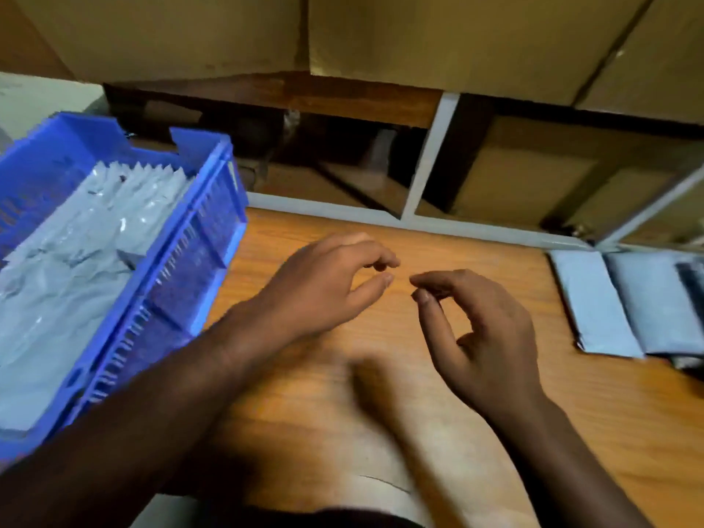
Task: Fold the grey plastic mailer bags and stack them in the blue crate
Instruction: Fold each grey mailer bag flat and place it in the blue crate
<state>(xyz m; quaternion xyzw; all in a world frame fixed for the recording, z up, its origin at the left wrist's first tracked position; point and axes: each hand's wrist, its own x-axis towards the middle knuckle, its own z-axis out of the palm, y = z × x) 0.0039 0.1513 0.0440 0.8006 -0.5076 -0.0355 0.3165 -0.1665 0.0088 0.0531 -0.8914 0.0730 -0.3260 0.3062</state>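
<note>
The blue crate (198,257) stands at the left of the wooden table (476,432). Several folded grey mailer bags (76,261) lie stacked inside it. More grey mailer bags (624,302) lie flat at the table's right edge. My left hand (327,283) hovers over the middle of the table beside the crate, fingers loosely curled and holding nothing. My right hand (480,329) floats close to it on the right, thumb and fingers loosely bent, also without anything in it. The fingertips of the two hands are a small gap apart.
Behind the table runs a white metal frame (430,161) with cardboard boxes (438,36) above and brown shelving below. A dark object (691,287) lies on the flat bags at the far right.
</note>
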